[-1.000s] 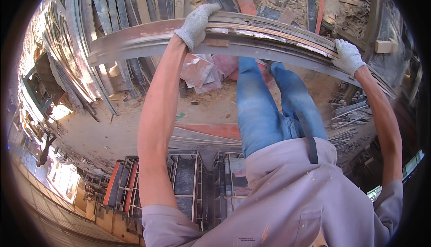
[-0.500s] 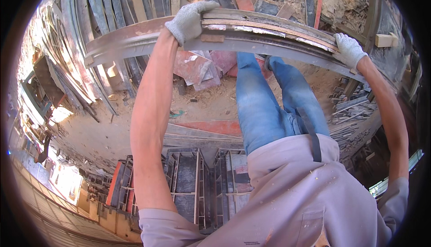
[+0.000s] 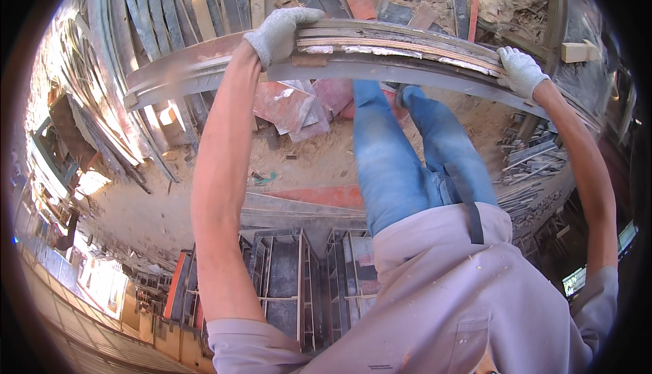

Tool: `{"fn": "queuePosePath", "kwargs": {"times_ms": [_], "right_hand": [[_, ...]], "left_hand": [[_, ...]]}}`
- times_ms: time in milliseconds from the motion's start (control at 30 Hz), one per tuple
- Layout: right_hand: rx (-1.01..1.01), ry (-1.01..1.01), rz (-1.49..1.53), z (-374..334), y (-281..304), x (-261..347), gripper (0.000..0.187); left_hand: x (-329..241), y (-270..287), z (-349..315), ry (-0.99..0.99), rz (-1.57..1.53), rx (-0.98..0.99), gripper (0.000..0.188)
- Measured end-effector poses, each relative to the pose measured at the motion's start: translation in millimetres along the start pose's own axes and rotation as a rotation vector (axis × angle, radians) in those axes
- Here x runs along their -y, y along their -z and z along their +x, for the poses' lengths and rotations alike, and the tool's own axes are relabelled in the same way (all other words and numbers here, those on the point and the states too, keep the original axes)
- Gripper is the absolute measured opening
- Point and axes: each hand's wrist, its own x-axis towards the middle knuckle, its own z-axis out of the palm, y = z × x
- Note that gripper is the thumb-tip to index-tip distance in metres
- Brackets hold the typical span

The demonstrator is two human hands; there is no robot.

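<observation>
A stack of long wooden boards [image 3: 401, 42] spans the upper part of the head view, in front of me and above the ground. It looks bowed in this wide picture. Its layered edges show plywood and flaking white patches, and a grey face runs along the near side. My left hand [image 3: 277, 37], in a pale knit work glove, is closed over the stack left of its middle. Toward the right part, my right hand [image 3: 521, 73], gloved alike, grips the same boards. Both arms reach forward, and the fingers' undersides are hidden behind the wood.
Long strips of wood [image 3: 146, 10] lie piled at the far left. Reddish broken sheets [image 3: 275, 105] lie on the dirt beyond my legs. Smaller strips [image 3: 533, 156] are heaped at right. Dark metal-framed panels [image 3: 280, 272] stand at lower left. A pale wood block [image 3: 577, 52] sits far right.
The boards and both hands have shifted slightly left. The left end of the stack has dipped a little toward me. Both hands keep their hold.
</observation>
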Motion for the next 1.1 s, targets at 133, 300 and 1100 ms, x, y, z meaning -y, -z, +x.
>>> {"fn": "queuePosePath", "kwargs": {"times_ms": [133,300,1100], "right_hand": [[-0.02,-0.001,0.01,0.2,-7.1,-0.2,0.056],[-0.065,0.017,0.034,0.7,-4.5,2.1,0.054],[-0.495,-0.402,0.498,-138.3,-214.5,-312.9,0.065]], "left_hand": [[-5.0,-10.8,-3.4,-0.146,0.468,-0.131,0.034],[11.0,-26.7,-10.3,-0.191,0.612,-0.501,0.05],[58.0,-348.2,62.7,-0.817,1.928,-0.453,0.118]]}}
